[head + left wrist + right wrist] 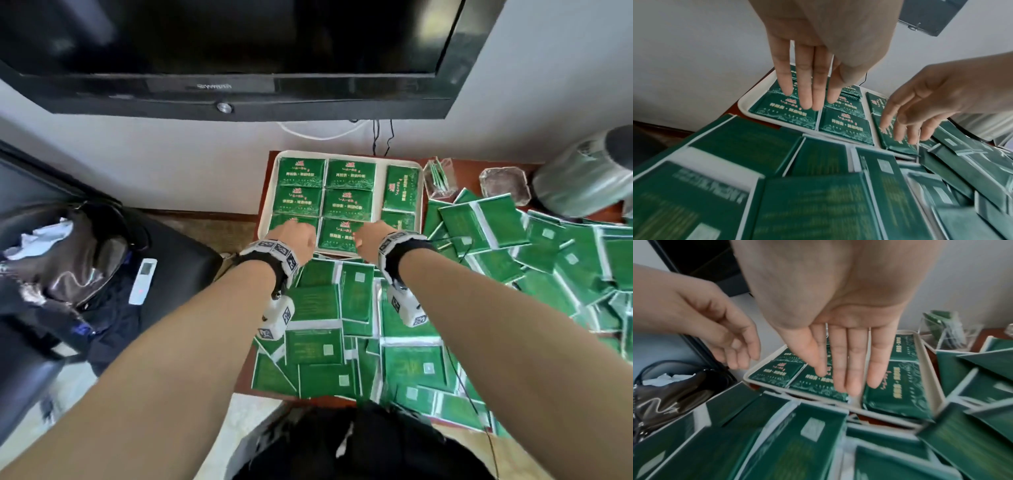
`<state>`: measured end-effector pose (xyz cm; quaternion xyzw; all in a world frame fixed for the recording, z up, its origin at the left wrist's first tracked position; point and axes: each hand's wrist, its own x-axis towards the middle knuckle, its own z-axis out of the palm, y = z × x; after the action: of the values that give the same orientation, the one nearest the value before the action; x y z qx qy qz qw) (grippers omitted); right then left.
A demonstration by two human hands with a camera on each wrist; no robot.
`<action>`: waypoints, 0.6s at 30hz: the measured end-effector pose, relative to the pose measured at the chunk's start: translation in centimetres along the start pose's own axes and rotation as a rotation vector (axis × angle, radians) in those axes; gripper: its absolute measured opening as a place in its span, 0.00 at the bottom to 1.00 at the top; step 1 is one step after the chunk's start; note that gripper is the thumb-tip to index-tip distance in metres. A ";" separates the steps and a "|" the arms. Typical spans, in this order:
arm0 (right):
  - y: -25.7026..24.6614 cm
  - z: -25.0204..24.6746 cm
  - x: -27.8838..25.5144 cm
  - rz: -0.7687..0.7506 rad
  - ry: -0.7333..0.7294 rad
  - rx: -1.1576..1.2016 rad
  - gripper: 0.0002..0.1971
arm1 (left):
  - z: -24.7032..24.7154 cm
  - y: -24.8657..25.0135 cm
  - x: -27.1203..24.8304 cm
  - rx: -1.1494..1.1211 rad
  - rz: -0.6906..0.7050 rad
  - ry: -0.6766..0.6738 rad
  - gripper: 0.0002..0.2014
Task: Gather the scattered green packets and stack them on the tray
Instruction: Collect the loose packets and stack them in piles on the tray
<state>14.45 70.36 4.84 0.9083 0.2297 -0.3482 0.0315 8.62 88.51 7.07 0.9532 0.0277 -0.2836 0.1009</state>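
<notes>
packets on my tray [347, 204]: dark green, red emblem, pale gold lettering, pale swirl border along the bottom edge
tray [265, 205]: cream white
loose packets [356, 298]: green backs, white edge strips, small pale square, faint yellowish print
table [469, 178]: reddish brown
my wrist bands [270, 255]: black with white blocks carrying black-and-white square marks
TV [239, 51]: glossy black
remote [143, 281]: white
</notes>
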 end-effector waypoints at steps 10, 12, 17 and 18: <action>1.7 8.8 -10.7 0.124 0.108 0.085 0.12 | 6.0 3.0 -10.3 -0.023 0.021 0.032 0.14; 1.8 11.1 -13.4 0.185 0.084 0.130 0.13 | 8.0 3.7 -12.2 -0.026 0.062 0.018 0.15; 1.4 18.1 -19.4 0.236 0.011 0.148 0.13 | 13.5 5.4 -16.8 0.014 0.131 -0.053 0.14; 1.5 19.2 -20.4 0.245 -0.003 0.150 0.11 | 14.3 5.7 -17.5 0.026 0.147 -0.065 0.14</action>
<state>-10.03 56.79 3.34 0.9289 0.0906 -0.3591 0.0060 -13.02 80.02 5.95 0.9441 -0.0492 -0.3067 0.1100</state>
